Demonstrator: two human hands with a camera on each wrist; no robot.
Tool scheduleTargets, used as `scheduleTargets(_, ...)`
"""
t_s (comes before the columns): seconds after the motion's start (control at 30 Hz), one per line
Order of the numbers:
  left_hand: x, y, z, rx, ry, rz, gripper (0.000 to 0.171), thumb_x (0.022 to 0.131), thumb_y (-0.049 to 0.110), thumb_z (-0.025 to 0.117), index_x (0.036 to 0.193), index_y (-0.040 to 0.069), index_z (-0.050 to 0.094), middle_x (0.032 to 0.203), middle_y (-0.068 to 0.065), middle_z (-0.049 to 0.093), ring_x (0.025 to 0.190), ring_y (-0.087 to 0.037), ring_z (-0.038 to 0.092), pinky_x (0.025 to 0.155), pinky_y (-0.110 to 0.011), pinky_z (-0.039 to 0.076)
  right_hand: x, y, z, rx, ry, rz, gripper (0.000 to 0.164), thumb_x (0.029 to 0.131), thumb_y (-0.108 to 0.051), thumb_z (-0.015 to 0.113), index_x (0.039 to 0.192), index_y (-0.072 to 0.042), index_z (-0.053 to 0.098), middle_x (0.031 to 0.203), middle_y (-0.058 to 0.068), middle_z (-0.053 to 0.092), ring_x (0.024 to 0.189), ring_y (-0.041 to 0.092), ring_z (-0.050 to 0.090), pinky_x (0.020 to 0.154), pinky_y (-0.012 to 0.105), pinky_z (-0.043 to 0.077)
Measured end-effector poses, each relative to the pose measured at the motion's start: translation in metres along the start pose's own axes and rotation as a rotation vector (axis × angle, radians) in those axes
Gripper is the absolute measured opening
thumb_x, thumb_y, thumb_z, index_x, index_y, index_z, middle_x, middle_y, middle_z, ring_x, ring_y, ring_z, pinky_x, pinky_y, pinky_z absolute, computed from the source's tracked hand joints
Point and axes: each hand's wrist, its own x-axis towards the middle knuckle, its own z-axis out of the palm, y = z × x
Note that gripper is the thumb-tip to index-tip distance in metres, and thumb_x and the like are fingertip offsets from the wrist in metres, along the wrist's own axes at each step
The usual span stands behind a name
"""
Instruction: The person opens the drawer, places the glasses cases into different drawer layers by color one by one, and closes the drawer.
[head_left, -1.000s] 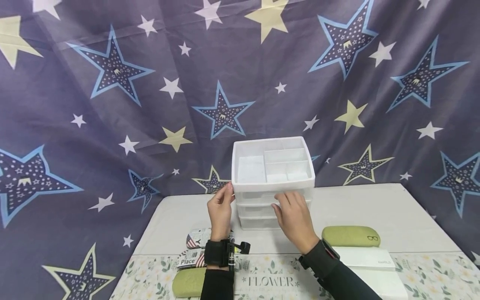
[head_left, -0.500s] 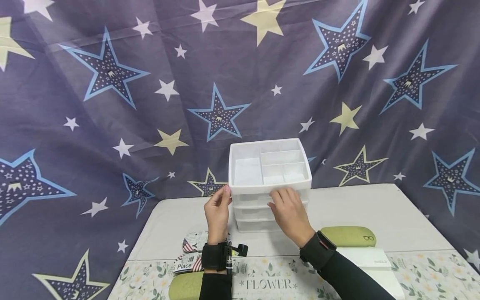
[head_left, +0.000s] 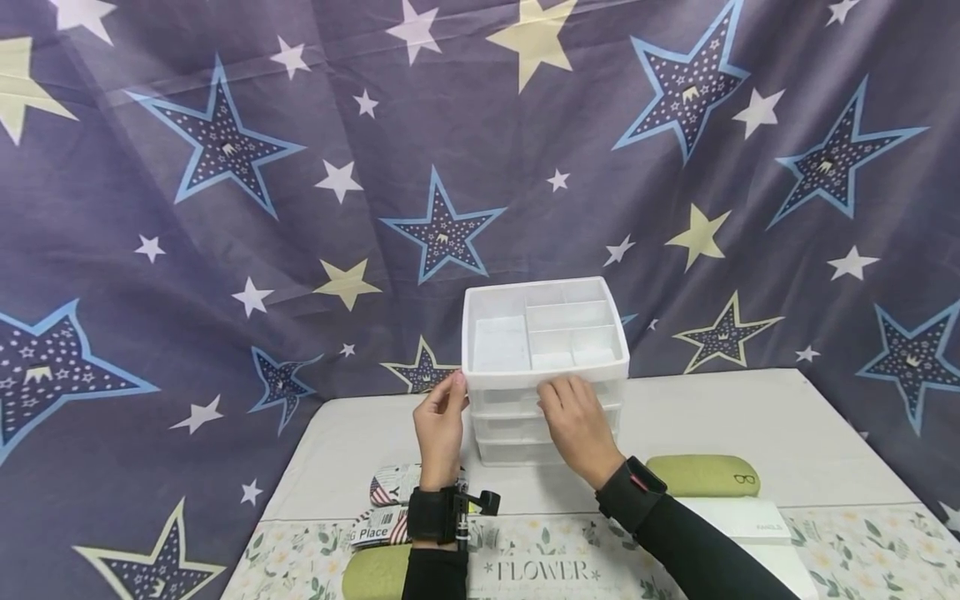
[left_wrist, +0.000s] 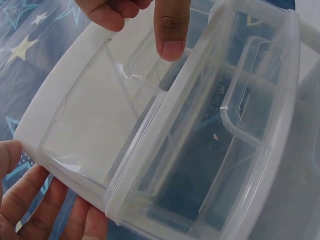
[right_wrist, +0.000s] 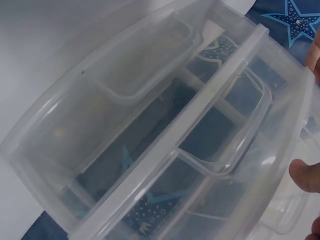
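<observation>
A white drawer organizer (head_left: 491, 375) with clear drawers and a divided top tray stands at the back middle of the table. My left hand (head_left: 439, 421) holds its front left corner just below the tray rim. In the left wrist view the left fingers (left_wrist: 37, 210) lie along the side wall, with the thumb at the front edge. My right hand (head_left: 581, 429) is at the front of the top drawer (left_wrist: 95, 125), fingers curled in under the rim at the handle. Its thumb (left_wrist: 171, 40) points down over the drawer front. The drawers show no contents through their fronts.
On the right, a green glasses case (head_left: 701, 477) lies behind a white box (head_left: 738, 518). Left of the left wrist lie another green case (head_left: 375, 573) and two printed cases, the nearer printed case (head_left: 378, 527) lettered "Place". A starry curtain (head_left: 360, 225) hangs behind.
The right fingers and thumb have closed in slightly at the top drawer's handle. The left hand keeps its place at the corner. The view shifts a little.
</observation>
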Motion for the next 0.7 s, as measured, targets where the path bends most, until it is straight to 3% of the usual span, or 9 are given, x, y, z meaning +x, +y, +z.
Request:
scheduleTargets(0.1, -0.0002, -0.0004, -0.0008, -0.009, 0.0, 0.005, 0.03, 0.102, 0.017, 0.067, 0.125, -0.002, 0.071, 0.123, -0.018, 0.07, 0.1, -0.007, 0.068, 0.095, -0.04, 0.058, 0.0013, 0.0006, 0.0006, -0.013, -0.005, -0.008, 0.009, 0.095, -0.005, 0.061, 0.101, 0.002, 0.062, 0.093, 0.013, 0.061, 0.083, 0.029, 0.055, 0.068, 0.038, 0.047)
scheduleTargets(0.33, -0.0011, -0.0021, -0.0028, -0.061, -0.02, 0.036, 0.034, 0.099, 0.027, 0.072, 0.123, 0.003, 0.074, 0.125, -0.014, 0.071, 0.104, -0.012, 0.069, 0.093, -0.034, 0.059, 0.0035, 0.002, -0.0013, -0.045, -0.021, -0.036, 0.012, 0.091, 0.004, 0.067, 0.101, 0.001, 0.062, 0.094, 0.013, 0.062, 0.083, 0.028, 0.055, 0.068, 0.037, 0.046)
scheduleTargets(0.53, -0.0005, -0.0018, -0.0028, -0.066, -0.016, 0.041, 0.036, 0.099, 0.029, 0.072, 0.122, 0.002, 0.074, 0.124, -0.014, 0.071, 0.104, -0.012, 0.069, 0.091, -0.028, 0.059, 0.0045, 0.0028, -0.0039, -0.064, -0.036, -0.066, 0.01, 0.098, 0.001, 0.053, 0.101, 0.002, 0.063, 0.095, 0.013, 0.061, 0.085, 0.029, 0.057, 0.071, 0.038, 0.048)
scheduleTargets(0.7, -0.0009, -0.0027, -0.0021, -0.059, -0.008, 0.036, 0.033, 0.099, 0.026, 0.072, 0.121, 0.002, 0.074, 0.12, -0.015, 0.072, 0.101, -0.012, 0.069, 0.089, -0.027, 0.059, 0.0042, 0.004, -0.0059, -0.078, -0.055, -0.087, 0.012, 0.097, 0.002, 0.052, 0.103, 0.003, 0.063, 0.096, 0.014, 0.061, 0.085, 0.03, 0.057, 0.071, 0.038, 0.049)
